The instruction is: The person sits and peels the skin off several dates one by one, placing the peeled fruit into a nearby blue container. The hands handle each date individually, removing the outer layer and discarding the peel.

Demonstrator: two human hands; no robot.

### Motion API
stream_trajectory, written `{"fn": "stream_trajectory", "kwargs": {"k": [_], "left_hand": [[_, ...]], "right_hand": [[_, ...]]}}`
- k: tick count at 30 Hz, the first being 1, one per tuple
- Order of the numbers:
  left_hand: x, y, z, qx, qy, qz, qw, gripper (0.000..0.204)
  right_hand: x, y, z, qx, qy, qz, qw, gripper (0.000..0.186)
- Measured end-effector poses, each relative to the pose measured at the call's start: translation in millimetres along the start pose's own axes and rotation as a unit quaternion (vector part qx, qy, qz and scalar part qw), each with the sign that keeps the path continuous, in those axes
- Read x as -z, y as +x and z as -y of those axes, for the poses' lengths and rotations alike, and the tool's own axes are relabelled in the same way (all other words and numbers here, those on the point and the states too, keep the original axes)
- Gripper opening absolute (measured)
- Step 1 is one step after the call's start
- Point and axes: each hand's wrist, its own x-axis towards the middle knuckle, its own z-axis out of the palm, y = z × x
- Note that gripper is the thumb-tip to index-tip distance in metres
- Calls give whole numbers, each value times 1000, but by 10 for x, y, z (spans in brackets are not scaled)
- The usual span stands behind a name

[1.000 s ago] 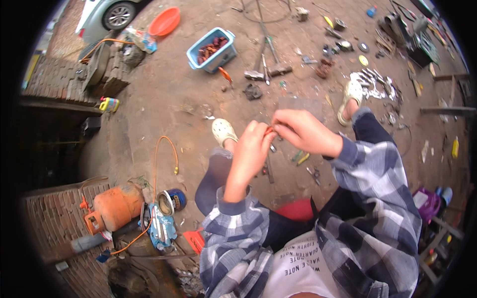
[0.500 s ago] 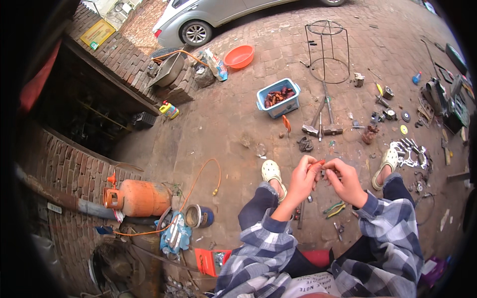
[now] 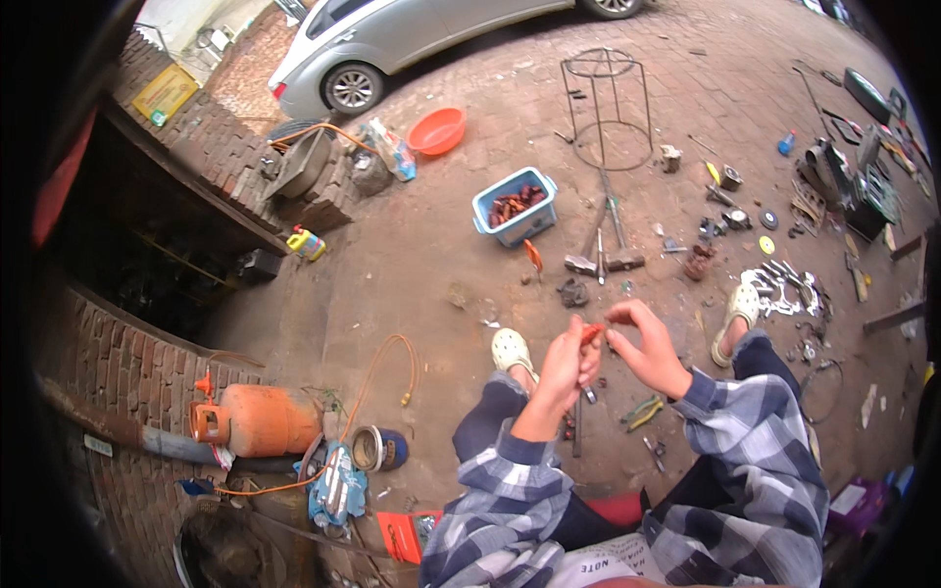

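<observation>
My left hand (image 3: 569,365) is closed around a small orange-red object (image 3: 591,334), whose end pokes out past the thumb; its kind I cannot make out. Close by on the right, my right hand (image 3: 647,351) has its thumb and forefinger apart, the tips near that object's end. Nothing shows between them. Below the hands on the ground lie pliers (image 3: 642,413) with yellow-green handles. Beyond the hands sit hammers (image 3: 624,261) and a dark lump (image 3: 573,292).
A blue tub (image 3: 520,232) of reddish-brown pieces stands ahead, near a wire stand (image 3: 647,108). Metal parts (image 3: 784,289) spread to the right. At left are an orange gas cylinder (image 3: 270,419), its hose (image 3: 358,392) and a can (image 3: 393,448). A silver car (image 3: 412,39) is parked behind.
My right thumb and forefinger have spread and come away from my left hand. More of the orange-red object shows now. The whole view has shifted, with things on the ground sliding left.
</observation>
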Motion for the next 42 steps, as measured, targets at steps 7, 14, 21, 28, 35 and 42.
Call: {"fn": "stream_trajectory", "kwargs": {"k": [7,14,21,28,35,42], "left_hand": [[-38,87,218,-91,-167,-21,981,37],[-273,137,318,-171,-144,-67,972,36],[-256,125,363,-186,-129,-57,972,38],[-331,103,322,-222,-156,-50,961,32],[-287,139,377,-245,-112,-35,962,32],[-189,194,323,-344,126,-103,925,24]], "right_hand": [[-47,-82,37,-39,8,-20,999,20],[-128,-83,7,-132,190,-40,972,24],[-120,-65,67,-215,303,40,928,22],[-6,44,146,-310,414,77,852,26],[35,44,100,-343,446,72,824,24],[148,81,41,-337,435,74,831,20]]}}
